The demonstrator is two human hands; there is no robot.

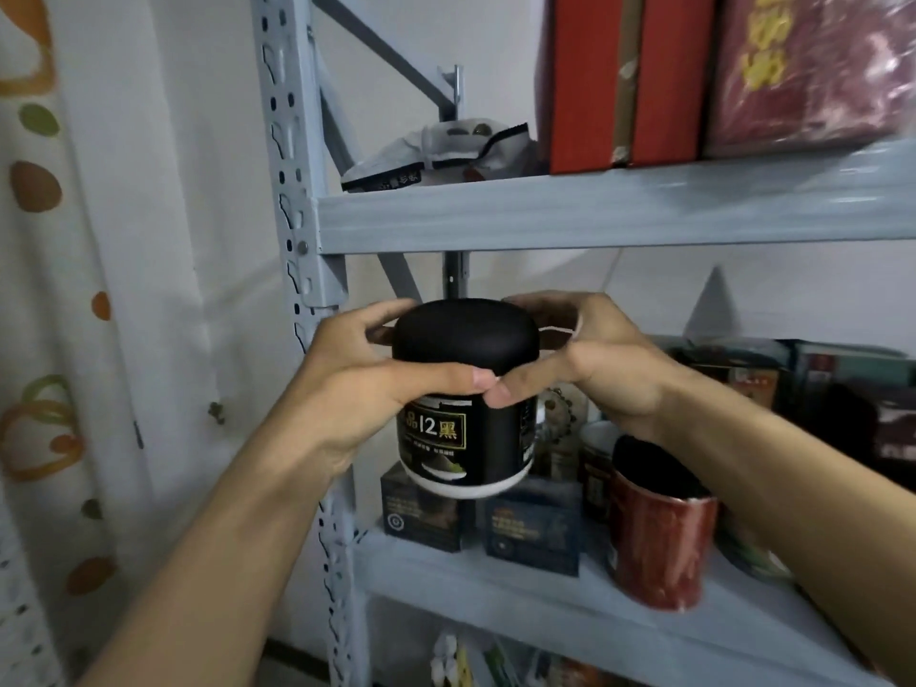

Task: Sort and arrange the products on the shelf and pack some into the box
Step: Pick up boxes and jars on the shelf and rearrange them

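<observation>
A black jar with a domed black lid and a gold "12" label hangs in front of the grey metal shelf, above the middle board. My left hand grips its left side just under the lid, thumb across the front. My right hand grips the right side, thumb meeting the left thumb. Below the jar stand two dark blue boxes on the middle board. A red cylindrical tin with a dark top stands to their right.
On the upper board stand red boxes and a crumpled white bag. More dark boxes and tins fill the middle board's right and back. A patterned curtain hangs left of the shelf post. Packets show on the lowest level.
</observation>
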